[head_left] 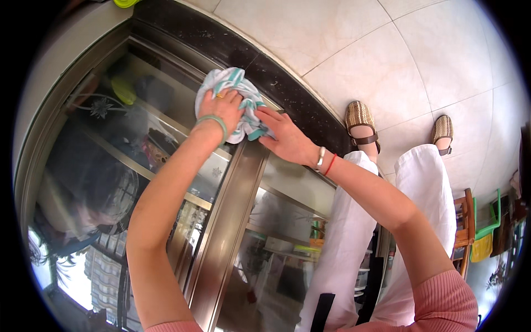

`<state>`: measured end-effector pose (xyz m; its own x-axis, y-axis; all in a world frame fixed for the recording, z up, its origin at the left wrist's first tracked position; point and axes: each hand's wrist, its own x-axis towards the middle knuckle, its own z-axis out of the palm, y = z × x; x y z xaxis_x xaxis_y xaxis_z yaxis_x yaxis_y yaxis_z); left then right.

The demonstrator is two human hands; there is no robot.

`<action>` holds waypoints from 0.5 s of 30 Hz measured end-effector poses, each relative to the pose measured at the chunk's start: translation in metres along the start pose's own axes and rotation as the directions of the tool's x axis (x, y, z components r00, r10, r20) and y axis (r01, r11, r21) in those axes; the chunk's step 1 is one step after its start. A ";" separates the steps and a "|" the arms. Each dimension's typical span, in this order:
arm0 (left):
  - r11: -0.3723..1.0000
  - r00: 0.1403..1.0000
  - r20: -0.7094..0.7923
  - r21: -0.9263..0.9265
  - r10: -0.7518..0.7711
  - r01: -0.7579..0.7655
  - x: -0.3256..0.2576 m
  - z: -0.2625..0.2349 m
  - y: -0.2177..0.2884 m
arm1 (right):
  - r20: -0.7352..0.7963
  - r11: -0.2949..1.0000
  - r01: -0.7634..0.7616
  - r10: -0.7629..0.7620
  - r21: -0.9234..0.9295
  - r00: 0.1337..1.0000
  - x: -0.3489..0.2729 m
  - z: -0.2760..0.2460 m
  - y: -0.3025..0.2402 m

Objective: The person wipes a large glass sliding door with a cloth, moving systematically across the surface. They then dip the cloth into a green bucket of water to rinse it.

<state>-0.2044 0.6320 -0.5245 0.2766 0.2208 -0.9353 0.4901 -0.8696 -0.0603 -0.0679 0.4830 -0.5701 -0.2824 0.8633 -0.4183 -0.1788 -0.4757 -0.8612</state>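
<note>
A white cloth with green stripes [237, 81] lies bunched at the bottom end of a glass sliding door's metal frame [235, 176], beside the dark stone sill. My left hand [223, 113] presses down on it with bent fingers, a ring and a green bangle showing. From the right, my right hand [289, 138] grips the cloth's edge, its fingers on one side and thumb on the other. A silver bracelet and a red string circle that wrist. Part of the cloth is hidden under my left palm.
Glass panes [276, 216] reflect buildings and furniture. The black speckled sill [287, 88] curves along pale floor tiles [354, 55]. My woven shoes [360, 119] stand on the tiles. At the right are a wooden chair [463, 224] and a green chair [489, 221].
</note>
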 end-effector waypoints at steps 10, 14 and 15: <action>0.885 0.908 -0.097 0.206 -0.407 0.419 0.050 -0.016 -0.092 | -0.048 0.953 0.191 -0.208 -0.234 0.977 0.151 0.016 -0.005; 0.933 0.943 -0.005 0.142 -0.332 0.330 0.049 -0.016 -0.053 | -0.062 0.961 0.206 -0.221 -0.185 0.973 0.112 0.001 0.027; 0.951 0.956 0.028 0.113 -0.293 0.289 0.047 -0.019 -0.037 | -0.070 0.963 0.200 -0.215 -0.180 0.974 0.098 -0.004 0.034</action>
<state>-0.1944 0.6832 -0.5595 0.0977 0.4538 -0.8857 0.4524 -0.8130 -0.3667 -0.0982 0.5520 -0.6413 -0.1709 0.9550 -0.2424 -0.0591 -0.2555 -0.9650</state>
